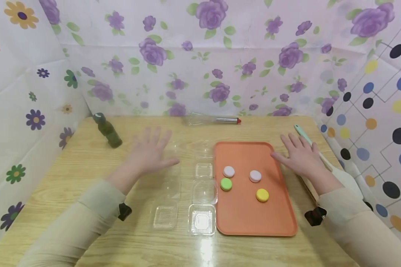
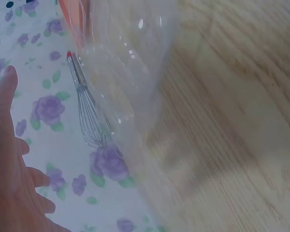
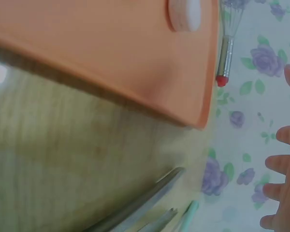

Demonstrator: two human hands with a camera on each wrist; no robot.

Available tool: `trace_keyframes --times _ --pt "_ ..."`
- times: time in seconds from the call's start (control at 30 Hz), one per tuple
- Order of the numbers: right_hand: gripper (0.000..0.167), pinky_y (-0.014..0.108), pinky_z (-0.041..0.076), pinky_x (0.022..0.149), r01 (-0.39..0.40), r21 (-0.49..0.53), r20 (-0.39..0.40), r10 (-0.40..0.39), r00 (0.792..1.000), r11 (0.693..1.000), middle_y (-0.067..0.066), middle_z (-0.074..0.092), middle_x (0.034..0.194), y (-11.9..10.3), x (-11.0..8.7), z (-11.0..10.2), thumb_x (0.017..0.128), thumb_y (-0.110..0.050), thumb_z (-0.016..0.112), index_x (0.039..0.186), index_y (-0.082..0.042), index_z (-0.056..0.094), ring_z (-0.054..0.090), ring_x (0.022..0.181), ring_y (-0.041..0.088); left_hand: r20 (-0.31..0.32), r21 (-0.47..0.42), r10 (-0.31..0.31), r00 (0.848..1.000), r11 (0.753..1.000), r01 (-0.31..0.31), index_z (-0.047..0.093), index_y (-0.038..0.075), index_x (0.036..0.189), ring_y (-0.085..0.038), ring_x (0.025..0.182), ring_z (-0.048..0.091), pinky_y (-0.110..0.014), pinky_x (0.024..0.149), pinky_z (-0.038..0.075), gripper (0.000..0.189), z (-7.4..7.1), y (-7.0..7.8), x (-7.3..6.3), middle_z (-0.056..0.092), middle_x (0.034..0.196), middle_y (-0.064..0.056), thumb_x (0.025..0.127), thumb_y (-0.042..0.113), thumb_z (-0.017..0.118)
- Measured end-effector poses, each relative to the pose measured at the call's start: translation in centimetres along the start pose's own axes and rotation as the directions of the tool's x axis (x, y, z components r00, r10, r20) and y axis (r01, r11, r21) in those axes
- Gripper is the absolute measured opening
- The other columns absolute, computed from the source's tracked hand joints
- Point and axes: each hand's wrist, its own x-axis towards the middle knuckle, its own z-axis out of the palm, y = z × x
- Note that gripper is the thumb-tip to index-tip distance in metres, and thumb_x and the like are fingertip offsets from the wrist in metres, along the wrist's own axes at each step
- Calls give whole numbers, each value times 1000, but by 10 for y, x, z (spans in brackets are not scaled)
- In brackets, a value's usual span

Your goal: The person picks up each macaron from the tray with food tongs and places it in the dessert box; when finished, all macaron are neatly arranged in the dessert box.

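My left hand (image 1: 150, 154) is spread with its fingers straight and holds nothing, left of several clear plastic boxes (image 1: 202, 219) with hinged lids standing open. My right hand (image 1: 300, 157), also spread and holding nothing, hovers by the right edge of an orange tray (image 1: 247, 218). On that tray lie two pale pink macarons (image 1: 228, 171), a green macaron (image 1: 225, 184) and a yellow macaron (image 1: 262, 195). In the left wrist view the clear plastic (image 2: 130, 53) fills the upper middle, apart from the fingers. One pale macaron (image 3: 184, 14) shows at the top of the right wrist view.
A whisk (image 1: 227, 120) with a red-tipped handle lies along the back edge. Toward the back left stands a dark green bottle (image 1: 107, 130). Right of the tray are metal tongs (image 3: 140, 205) and a spatula (image 1: 347, 181) with a mint handle, partly under the right arm. Patterned cloth walls surround the wooden table.
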Motion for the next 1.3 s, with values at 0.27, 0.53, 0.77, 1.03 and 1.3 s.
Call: trace_keyframes --times 0.27,0.53,0.77,1.03,1.3 --pt "96 75 7 95 -48 41 10 47 999 998 29 10 150 19 -13 12 85 -71 39 150 -7 10 7 130 57 -19 -3 95 995 995 -95 0 22 152 -45 137 -7 -68 103 2 107 2 27 -8 -3 155 -16 74 82 40" --pt "97 70 17 97 -24 46 -47 26 999 999 36 20 141 36 -20 32 86 -63 49 146 5 17 19 123 59 -17 -60 200 980 978 -201 -3 21 151 -40 139 -7 -60 108 1 111 15 46 -17 -5 155 -13 72 80 47" --pt "99 76 16 90 -98 82 -19 100 995 992 39 19 140 47 -26 45 84 -66 48 146 5 16 16 120 63 6 -18 270 963 963 -270 2 18 152 -39 140 0 -57 109 1 112 28 62 -28 0 155 -15 70 85 39" --pt "93 74 18 89 -156 113 -12 158 987 981 43 23 134 59 -31 56 87 -60 50 144 7 18 20 115 66 44 11 348 937 937 -349 7 17 152 -38 139 11 -55 110 14 113 43 74 -37 8 156 -13 68 89 32" --pt "83 68 21 93 -125 151 -54 135 989 981 48 31 125 67 -28 67 90 -40 57 140 14 19 27 113 62 40 -32 391 919 920 -390 12 17 151 -36 137 22 -57 106 22 112 56 79 -44 17 155 -11 68 85 44"
